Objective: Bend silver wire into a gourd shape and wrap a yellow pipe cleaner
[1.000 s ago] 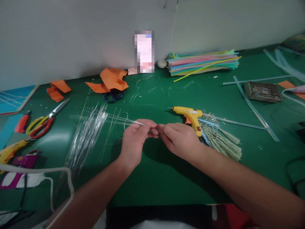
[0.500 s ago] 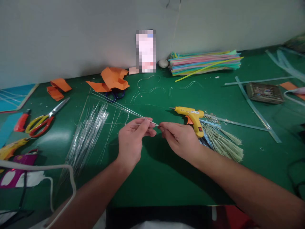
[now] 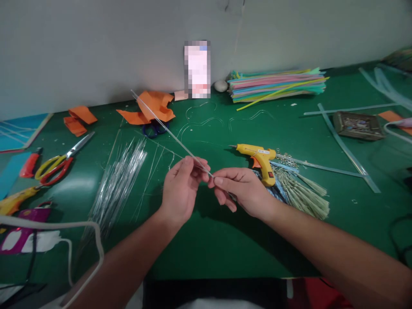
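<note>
Thin, shiny wires (image 3: 167,131) slant up and to the left from between my hands, their far ends passing over the orange paper. My right hand (image 3: 246,189) pinches their near ends between thumb and forefinger, its other fingers curled loosely below. Around the wires just above that pinch, my left hand (image 3: 180,189) is closed with its thumb on top. A bundle of similar silvery wires (image 3: 120,180) lies on the green table left of my left hand. A yellow glue gun (image 3: 257,154) rests just behind my right hand, beside pale green tassels (image 3: 299,193).
Scissors (image 3: 61,163) and a red-handled cutter (image 3: 30,163) lie at the left. Orange paper (image 3: 156,107) covers part of a blue-handled tool. Colourful pipe cleaners (image 3: 277,86) and a phone (image 3: 197,68) stand along the wall. A small box (image 3: 357,124) and glue sticks (image 3: 347,146) lie right.
The held wires have swung to a steeper slant, far ends higher, and now lie close together. My right hand has turned, its lower fingers opening downward.
</note>
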{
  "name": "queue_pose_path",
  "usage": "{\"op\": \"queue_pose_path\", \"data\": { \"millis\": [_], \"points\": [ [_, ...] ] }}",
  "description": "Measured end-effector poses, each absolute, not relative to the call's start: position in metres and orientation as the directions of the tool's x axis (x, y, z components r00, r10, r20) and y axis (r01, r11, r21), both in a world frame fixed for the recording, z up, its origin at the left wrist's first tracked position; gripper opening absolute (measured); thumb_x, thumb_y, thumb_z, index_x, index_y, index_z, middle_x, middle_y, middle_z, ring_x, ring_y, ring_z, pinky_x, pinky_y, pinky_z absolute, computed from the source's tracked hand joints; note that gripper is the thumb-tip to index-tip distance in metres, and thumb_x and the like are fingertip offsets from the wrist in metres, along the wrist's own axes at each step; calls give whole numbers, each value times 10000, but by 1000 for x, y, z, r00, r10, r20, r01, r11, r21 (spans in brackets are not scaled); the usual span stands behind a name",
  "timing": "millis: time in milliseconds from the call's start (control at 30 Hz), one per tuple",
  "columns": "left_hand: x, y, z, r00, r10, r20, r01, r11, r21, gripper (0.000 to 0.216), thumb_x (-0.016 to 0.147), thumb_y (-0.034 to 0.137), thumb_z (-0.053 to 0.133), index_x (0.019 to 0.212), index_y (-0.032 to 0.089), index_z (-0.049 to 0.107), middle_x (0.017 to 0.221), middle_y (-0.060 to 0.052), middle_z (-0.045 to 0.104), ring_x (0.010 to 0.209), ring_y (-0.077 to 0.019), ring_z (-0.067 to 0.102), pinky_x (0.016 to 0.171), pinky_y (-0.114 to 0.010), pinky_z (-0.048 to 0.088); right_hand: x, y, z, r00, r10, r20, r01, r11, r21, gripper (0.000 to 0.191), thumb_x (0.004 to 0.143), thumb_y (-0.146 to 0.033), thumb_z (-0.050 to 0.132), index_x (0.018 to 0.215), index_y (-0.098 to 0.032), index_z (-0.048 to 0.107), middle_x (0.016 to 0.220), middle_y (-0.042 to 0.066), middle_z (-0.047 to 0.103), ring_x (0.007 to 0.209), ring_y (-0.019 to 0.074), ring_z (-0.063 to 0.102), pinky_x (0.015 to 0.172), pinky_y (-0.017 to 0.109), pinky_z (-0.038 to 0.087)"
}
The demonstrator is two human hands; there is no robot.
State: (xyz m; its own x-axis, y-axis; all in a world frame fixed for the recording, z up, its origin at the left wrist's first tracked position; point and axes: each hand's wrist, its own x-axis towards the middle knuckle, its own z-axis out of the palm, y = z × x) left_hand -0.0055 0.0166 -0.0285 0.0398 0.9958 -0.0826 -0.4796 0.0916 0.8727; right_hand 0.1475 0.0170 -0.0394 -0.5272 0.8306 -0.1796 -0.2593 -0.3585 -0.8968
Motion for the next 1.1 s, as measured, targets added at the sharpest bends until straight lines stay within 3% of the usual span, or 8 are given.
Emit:
{"op": "queue_pose_path", "data": {
  "millis": [133, 267, 400, 567, 733, 867, 1100],
  "points": [
    [-8, 18, -26, 93, 974, -207, -508, 225, 832, 299, 790, 447, 749, 785, 166, 646, 685, 25, 615, 508, -51, 528, 519, -189, 498, 149, 15, -40, -524, 835, -170, -195, -312, -930, 259, 859, -411, 635, 829, -154, 658, 551, -43, 608, 361, 53, 460, 355, 180, 336],
    [-8, 18, -24, -20, 959, -284, -513, 234, 826, 312, 733, 354, 800, 774, 179, 545, 696, 49, 616, 479, -38, 519, 479, -169, 472, 149, 12, -41, -503, 850, -157, -70, -221, -973, 232, 886, -384, 585, 845, -165, 653, 572, -48, 591, 391, 50, 472, 383, 177, 348],
    [-7, 19, -23, -167, 958, -231, -475, 127, 871, 292, 676, 201, 809, 784, 172, 539, 671, 70, 580, 499, -39, 555, 480, -148, 471, 147, 12, -41, -472, 866, -164, -9, -191, -982, 235, 878, -384, 558, 845, -170, 647, 561, -48, 576, 384, 54, 459, 378, 178, 332],
    [-5, 19, -23, -260, 957, -130, -403, 14, 915, 269, 697, 169, 780, 893, 159, 597, 685, 52, 613, 507, -56, 582, 495, -171, 501, 146, 12, -41, -413, 896, -162, 79, -142, -987, 235, 877, -376, 533, 836, -174, 646, 546, -52, 550, 384, 57, 442, 374, 180, 324],
    [-6, 20, -24, -288, 954, -84, -395, -38, 918, 275, 696, 111, 757, 844, 183, 537, 670, 53, 627, 523, -75, 607, 519, -186, 527, 148, 12, -43, -380, 923, 66, 230, 163, -959, 212, 919, -277, 503, 793, -182, 644, 573, -42, 577, 456, 59, 479, 464, 185, 371],
    [-7, 21, -25, -253, 962, -100, -384, -5, 923, 224, 699, 133, 768, 848, 158, 603, 681, 36, 632, 537, -67, 598, 527, -181, 538, 149, 11, -44, -386, 888, 251, 325, 385, -864, 242, 933, -210, 488, 718, -187, 597, 578, -35, 567, 528, 70, 501, 535, 183, 387],
    [-9, 19, -24, -278, 959, -48, -346, -54, 937, 195, 692, 135, 776, 857, 160, 675, 718, 14, 663, 594, -90, 631, 533, -192, 545, 151, 9, -44, -376, 861, 342, 372, 478, -795, 219, 936, -170, 474, 768, -182, 613, 607, -26, 587, 562, 79, 538, 568, 178, 405]
  ]
}}
